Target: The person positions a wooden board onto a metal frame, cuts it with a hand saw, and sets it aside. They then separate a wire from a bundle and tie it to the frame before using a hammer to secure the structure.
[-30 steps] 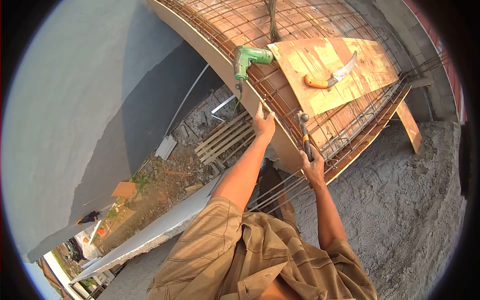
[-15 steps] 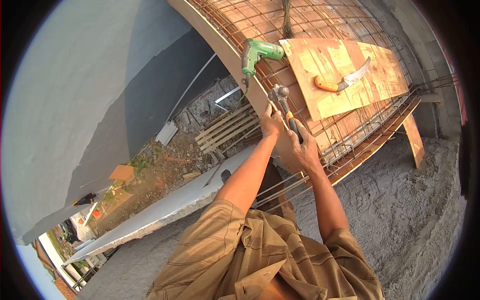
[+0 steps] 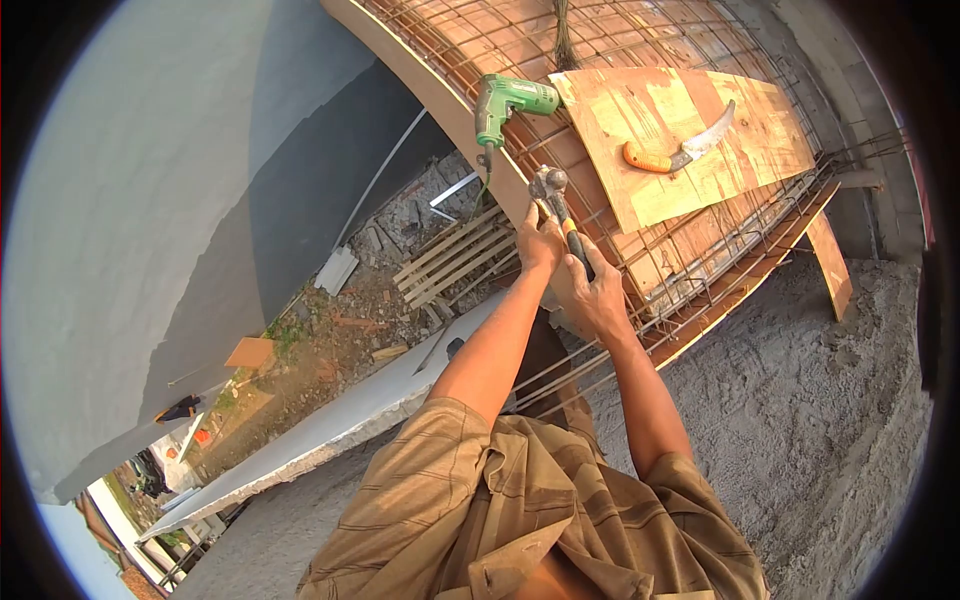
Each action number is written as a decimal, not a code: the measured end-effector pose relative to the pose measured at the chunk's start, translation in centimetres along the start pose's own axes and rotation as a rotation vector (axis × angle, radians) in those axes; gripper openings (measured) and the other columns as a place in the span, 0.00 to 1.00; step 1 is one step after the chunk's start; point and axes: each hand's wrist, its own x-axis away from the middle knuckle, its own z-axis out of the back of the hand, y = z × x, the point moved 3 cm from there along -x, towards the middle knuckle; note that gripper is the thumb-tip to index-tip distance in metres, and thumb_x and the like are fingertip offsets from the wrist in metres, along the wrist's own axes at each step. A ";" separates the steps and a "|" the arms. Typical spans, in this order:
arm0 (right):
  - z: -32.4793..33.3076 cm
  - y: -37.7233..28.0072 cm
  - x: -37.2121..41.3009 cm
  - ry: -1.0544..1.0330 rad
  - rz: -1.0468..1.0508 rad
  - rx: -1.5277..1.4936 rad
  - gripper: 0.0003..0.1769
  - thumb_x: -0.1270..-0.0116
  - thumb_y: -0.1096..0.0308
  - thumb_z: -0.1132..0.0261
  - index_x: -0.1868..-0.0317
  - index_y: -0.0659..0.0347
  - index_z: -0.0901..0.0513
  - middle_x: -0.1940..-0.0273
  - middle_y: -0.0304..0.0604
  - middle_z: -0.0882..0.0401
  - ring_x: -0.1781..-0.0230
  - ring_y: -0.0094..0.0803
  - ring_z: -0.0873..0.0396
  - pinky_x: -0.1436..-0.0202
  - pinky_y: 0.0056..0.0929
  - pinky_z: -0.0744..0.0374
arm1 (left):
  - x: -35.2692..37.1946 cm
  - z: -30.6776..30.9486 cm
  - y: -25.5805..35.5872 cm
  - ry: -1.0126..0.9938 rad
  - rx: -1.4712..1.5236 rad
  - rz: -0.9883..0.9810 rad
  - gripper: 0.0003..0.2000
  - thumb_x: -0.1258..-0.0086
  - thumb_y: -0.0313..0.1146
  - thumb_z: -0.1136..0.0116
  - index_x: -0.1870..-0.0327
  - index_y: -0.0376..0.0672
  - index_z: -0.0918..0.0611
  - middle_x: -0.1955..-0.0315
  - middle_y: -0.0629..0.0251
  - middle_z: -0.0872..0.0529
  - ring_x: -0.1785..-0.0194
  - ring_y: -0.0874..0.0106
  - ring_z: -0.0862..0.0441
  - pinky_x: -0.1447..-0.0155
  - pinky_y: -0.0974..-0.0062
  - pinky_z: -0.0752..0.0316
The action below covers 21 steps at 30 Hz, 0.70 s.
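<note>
The right hand (image 3: pixel 598 290) is gripping the hammer (image 3: pixel 556 205), its head hanging just above the left hand (image 3: pixel 540 243), which is pinching narrowly at the curved board (image 3: pixel 450 105)'s edge; a glancing blow could be crushing those fingers.

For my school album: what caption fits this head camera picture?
Right hand grips a hammer beside the left hand at the curved board, green drill nearby.

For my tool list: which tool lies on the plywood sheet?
The orange-handled saw; the green drill lies on rebar, the right hand holds the hammer.
</note>
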 end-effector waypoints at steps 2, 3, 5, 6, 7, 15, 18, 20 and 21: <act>-0.1 -0.1 -0.1 0.039 0.065 -0.045 0.27 0.25 0.59 0.37 0.31 0.63 0.26 0.50 0.63 0.15 0.46 0.47 0.14 0.43 0.39 0.21 | -0.3 0.0 -0.1 0.032 -0.042 -0.107 0.29 0.27 0.33 0.46 0.27 0.31 0.32 0.36 0.36 0.23 0.32 0.48 0.24 0.29 0.61 0.30; -0.3 0.0 0.1 0.035 0.061 -0.040 0.27 0.25 0.59 0.37 0.31 0.63 0.25 0.50 0.63 0.15 0.46 0.48 0.14 0.43 0.40 0.21 | -0.1 0.0 -0.6 0.046 -0.067 -0.151 0.29 0.27 0.33 0.47 0.26 0.32 0.32 0.36 0.37 0.23 0.32 0.48 0.24 0.29 0.61 0.30; -0.1 -0.3 0.3 0.043 0.052 -0.032 0.26 0.25 0.59 0.37 0.32 0.62 0.25 0.49 0.63 0.15 0.46 0.50 0.15 0.43 0.40 0.21 | -0.4 -0.3 -1.3 0.027 -0.070 -0.085 0.28 0.26 0.32 0.47 0.26 0.32 0.32 0.35 0.37 0.24 0.31 0.49 0.25 0.28 0.62 0.30; 0.0 -0.3 -0.2 -0.002 0.019 0.075 0.27 0.25 0.58 0.37 0.31 0.62 0.25 0.49 0.62 0.15 0.45 0.51 0.15 0.43 0.40 0.21 | -0.9 -0.4 -1.5 0.001 -0.028 -0.034 0.28 0.26 0.31 0.47 0.26 0.32 0.32 0.35 0.37 0.24 0.31 0.49 0.25 0.28 0.62 0.31; 0.1 -0.2 0.1 0.022 0.048 0.056 0.27 0.26 0.59 0.37 0.31 0.62 0.25 0.52 0.64 0.15 0.50 0.54 0.14 0.47 0.42 0.20 | -0.8 -0.3 -1.1 -0.027 0.012 0.019 0.28 0.26 0.31 0.46 0.26 0.31 0.33 0.35 0.37 0.24 0.30 0.49 0.26 0.28 0.62 0.31; -0.1 -0.2 -0.4 0.057 0.035 0.007 0.27 0.26 0.60 0.37 0.32 0.63 0.25 0.55 0.65 0.15 0.52 0.52 0.14 0.48 0.41 0.20 | -0.2 0.1 -0.5 0.003 -0.035 -0.005 0.28 0.26 0.32 0.43 0.27 0.32 0.31 0.36 0.36 0.23 0.32 0.48 0.24 0.30 0.62 0.29; 0.3 0.4 0.3 0.115 -0.001 -0.140 0.27 0.26 0.59 0.36 0.32 0.64 0.24 0.48 0.61 0.15 0.45 0.44 0.16 0.41 0.38 0.23 | -1.1 1.8 -0.2 0.023 -0.136 -0.145 0.27 0.28 0.34 0.37 0.30 0.34 0.26 0.44 0.40 0.17 0.40 0.52 0.18 0.35 0.61 0.25; 1.3 2.1 1.9 0.188 -0.012 -0.169 0.27 0.25 0.59 0.36 0.32 0.65 0.24 0.45 0.58 0.16 0.41 0.40 0.19 0.37 0.36 0.25 | -1.8 3.4 1.1 0.093 -0.269 -0.353 0.23 0.29 0.35 0.36 0.35 0.36 0.21 0.52 0.44 0.14 0.48 0.55 0.15 0.43 0.60 0.22; 2.0 2.8 3.0 0.187 -0.060 -0.174 0.27 0.25 0.59 0.37 0.32 0.65 0.24 0.44 0.58 0.16 0.41 0.39 0.19 0.37 0.36 0.25 | -2.0 4.2 2.7 0.062 -0.375 -0.583 0.19 0.30 0.36 0.36 0.42 0.37 0.16 0.54 0.50 0.14 0.51 0.54 0.15 0.46 0.60 0.21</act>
